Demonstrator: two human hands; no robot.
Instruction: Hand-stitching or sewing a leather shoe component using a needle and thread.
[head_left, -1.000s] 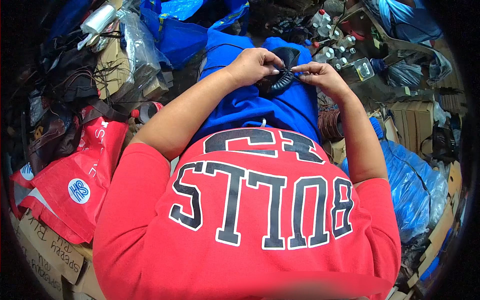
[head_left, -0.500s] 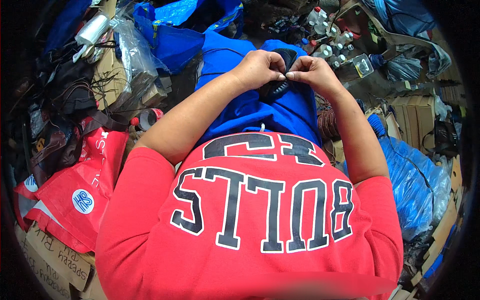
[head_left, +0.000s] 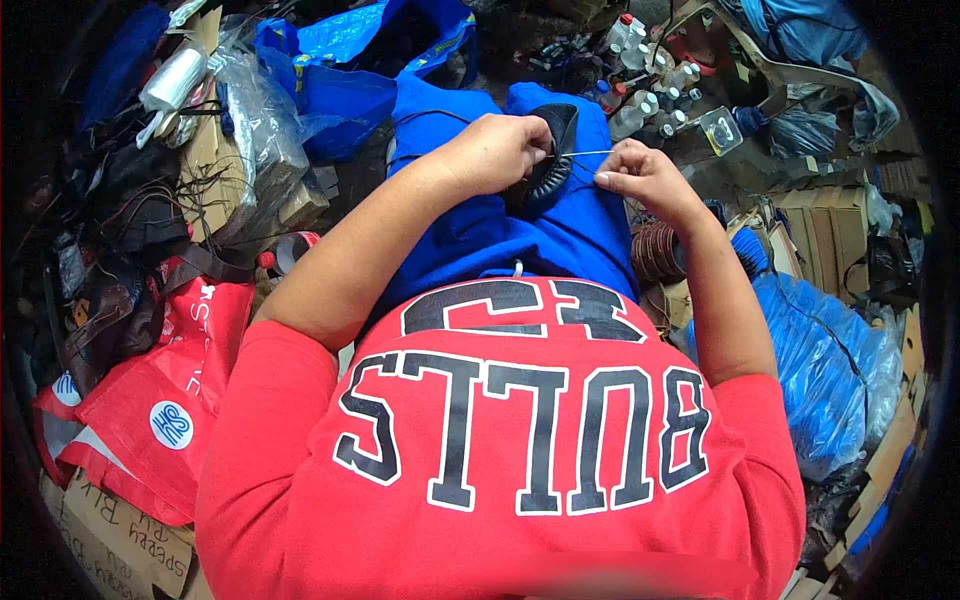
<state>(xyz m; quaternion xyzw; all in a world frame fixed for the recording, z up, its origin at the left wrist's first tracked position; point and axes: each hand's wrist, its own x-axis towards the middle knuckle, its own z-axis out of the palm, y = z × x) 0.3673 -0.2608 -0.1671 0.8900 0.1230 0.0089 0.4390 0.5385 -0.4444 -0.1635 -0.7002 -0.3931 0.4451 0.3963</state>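
Observation:
A black leather shoe piece (head_left: 552, 178), with a ridged, gathered curve along its near edge, rests on my blue-clad lap between my knees. My left hand (head_left: 510, 150) pinches its left side, the fingertips curled over the leather. Off to its right, my right hand (head_left: 640, 178) is closed, thumb against fingers, on a thin pale strand (head_left: 588, 153). The strand runs straight and taut to the shoe piece; whether it is all thread or partly a needle is too fine to tell. A second, darker line slants from the leather toward my right thumb.
A blue bag (head_left: 340, 90) lies beyond my left knee, and a red bag (head_left: 190, 390) sits at my left. Several small bottles (head_left: 640, 105) stand at the far right. Blue plastic wrapping (head_left: 815, 370) and cardboard (head_left: 825, 235) crowd my right side.
My right hand has drawn away from the shoe piece to the right and slightly nearer, so the strand now shows stretched between them. My left hand keeps hold of the leather.

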